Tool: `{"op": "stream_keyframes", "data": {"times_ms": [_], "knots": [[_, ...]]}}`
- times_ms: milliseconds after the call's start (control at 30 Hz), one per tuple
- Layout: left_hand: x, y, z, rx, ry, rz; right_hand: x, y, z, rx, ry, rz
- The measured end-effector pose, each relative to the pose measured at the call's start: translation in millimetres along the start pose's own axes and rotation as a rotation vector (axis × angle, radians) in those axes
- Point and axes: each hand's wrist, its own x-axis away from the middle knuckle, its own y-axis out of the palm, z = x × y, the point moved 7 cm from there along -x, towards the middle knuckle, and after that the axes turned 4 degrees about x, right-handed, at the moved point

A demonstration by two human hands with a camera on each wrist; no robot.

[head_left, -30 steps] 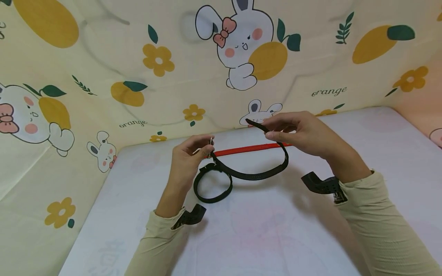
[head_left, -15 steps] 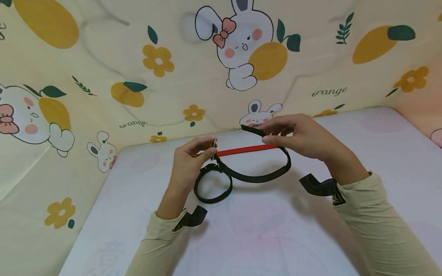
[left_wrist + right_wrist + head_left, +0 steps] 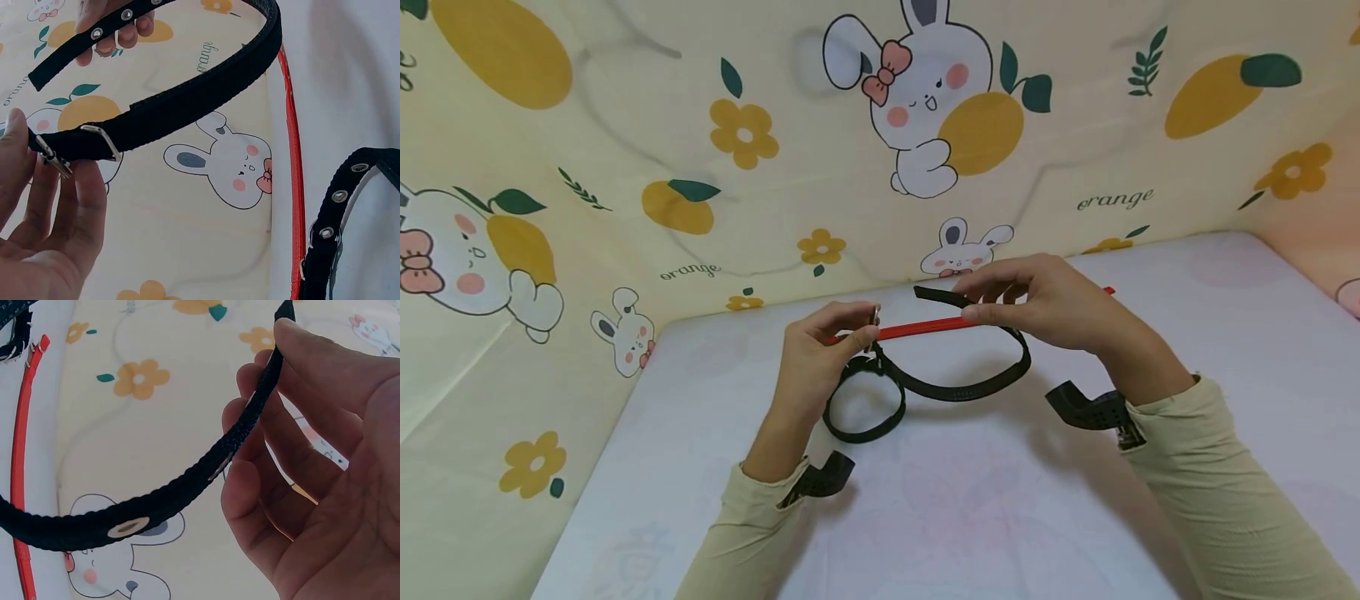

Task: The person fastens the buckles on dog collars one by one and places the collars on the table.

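Observation:
A black collar (image 3: 958, 393) with metal eyelets hangs in an open curve between both hands. My left hand (image 3: 815, 354) pinches its buckle end; the silver buckle (image 3: 53, 155) and a metal keeper loop (image 3: 102, 141) show in the left wrist view. With thumb and fingers, my right hand (image 3: 1056, 304) pinches the strap near the eyelet end, whose tip (image 3: 931, 293) sticks out to the left toward the buckle. A second black collar (image 3: 865, 435), closed in a ring, stands on the table just below the left hand, its eyelets visible in the left wrist view.
A thin red strap (image 3: 925, 328) lies across the back of the white table (image 3: 970, 517), behind the black collar. Beyond the table's back edge rises a cream cloth (image 3: 790, 83) printed with rabbits, flowers and oranges.
My right hand has moved left and slightly down, bringing the collar's eyelet end closer to the buckle. My left hand has shifted a little to the right.

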Motion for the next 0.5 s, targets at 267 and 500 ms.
{"op": "stream_keyframes", "data": {"times_ms": [267,500], "knots": [[1.8,4.1,0.5,-0.002,0.01,0.003,-3.7,11.0,-3.7,0.01,-0.061,-0.038],[3.0,9.0,1.8,0.025,0.041,-0.028,-6.0,21.8,-5.5,0.001,-0.083,-0.06]]}}
